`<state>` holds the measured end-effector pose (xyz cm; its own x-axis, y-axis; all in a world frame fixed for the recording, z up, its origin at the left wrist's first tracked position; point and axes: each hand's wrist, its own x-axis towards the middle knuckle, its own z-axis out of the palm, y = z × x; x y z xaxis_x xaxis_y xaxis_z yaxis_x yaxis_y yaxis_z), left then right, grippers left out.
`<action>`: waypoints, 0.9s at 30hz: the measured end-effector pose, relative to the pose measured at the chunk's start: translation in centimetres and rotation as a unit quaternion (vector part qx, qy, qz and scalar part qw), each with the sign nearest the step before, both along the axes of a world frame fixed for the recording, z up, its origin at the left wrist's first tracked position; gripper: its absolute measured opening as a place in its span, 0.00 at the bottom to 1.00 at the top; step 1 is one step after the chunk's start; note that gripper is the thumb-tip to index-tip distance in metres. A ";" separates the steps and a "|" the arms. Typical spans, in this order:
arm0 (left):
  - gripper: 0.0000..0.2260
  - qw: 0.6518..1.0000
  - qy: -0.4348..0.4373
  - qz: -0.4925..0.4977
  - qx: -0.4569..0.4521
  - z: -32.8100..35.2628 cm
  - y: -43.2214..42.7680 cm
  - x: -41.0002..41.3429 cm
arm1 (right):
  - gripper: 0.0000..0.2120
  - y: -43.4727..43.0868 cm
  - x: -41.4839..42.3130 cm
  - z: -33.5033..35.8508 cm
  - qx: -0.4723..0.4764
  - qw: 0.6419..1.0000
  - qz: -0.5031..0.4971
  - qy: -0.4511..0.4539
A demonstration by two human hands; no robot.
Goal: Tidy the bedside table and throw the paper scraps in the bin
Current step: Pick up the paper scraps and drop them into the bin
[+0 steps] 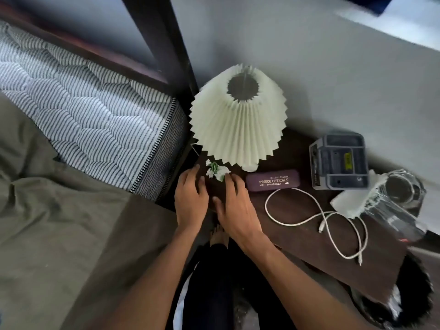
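Bedside table [297, 225] is showing dark matt wood grain. Lampshade [238, 122] is looking like pleated matt paper. Glasses case [272, 180] is reading as matt leatherette. Cable [309, 219] is glossy white plastic; jar [395, 198] is clear shiny glass. Bedding [83, 110] is quilted cloth.

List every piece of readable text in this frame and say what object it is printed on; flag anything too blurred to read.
"PRINCE OPTICALS": gold lettering on the purple glasses case lying on the bedside table.
A smaller line above it and one below: too small and blurred to read with certainty.
Yellow label on the grey box-shaped device: print is there, but blurred beyond reading.
No other text shows on the lamp shade, cable or glass jar.
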<state>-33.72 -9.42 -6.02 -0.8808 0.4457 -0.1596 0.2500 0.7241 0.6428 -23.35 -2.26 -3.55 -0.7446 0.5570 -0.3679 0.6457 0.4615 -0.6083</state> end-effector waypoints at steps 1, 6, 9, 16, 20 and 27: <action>0.15 1.000 -0.012 0.007 0.012 -0.1 0.4 -0.8 | 0.31 0.1 -1.1 -0.3 -0.015 1.000 -0.014 0.009; 0.15 0.997 -0.071 0.009 0.033 -1.4 1.9 -3.0 | 0.29 0.5 -5.1 -2.1 -0.047 0.993 -0.105 0.004; 0.15 0.993 -0.113 -0.013 0.033 -2.3 2.4 -3.7 | 0.27 0.5 -6.0 -3.2 -0.041 0.990 -0.131 0.005; 0.13 0.975 -0.218 0.012 0.037 -2.3 2.9 -3.4 | 0.20 0.7 -6.1 -4.8 -0.030 0.991 -0.127 0.037; 0.11 0.952 -0.280 0.092 0.078 -0.9 2.4 -1.7 | 0.15 1.1 -4.9 -4.0 -0.063 0.981 -0.167 0.075; 0.13 0.876 -0.406 0.178 0.189 2.8 3.3 4.6 | 0.08 1.4 2.8 -0.4 -0.082 0.950 -0.258 0.156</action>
<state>-29.11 -6.11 -3.24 -0.6397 0.3212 -0.6983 -0.5989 0.3611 0.7147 -20.59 -0.89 -3.97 -0.4750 0.8318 -0.2871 0.5368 0.0153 -0.8435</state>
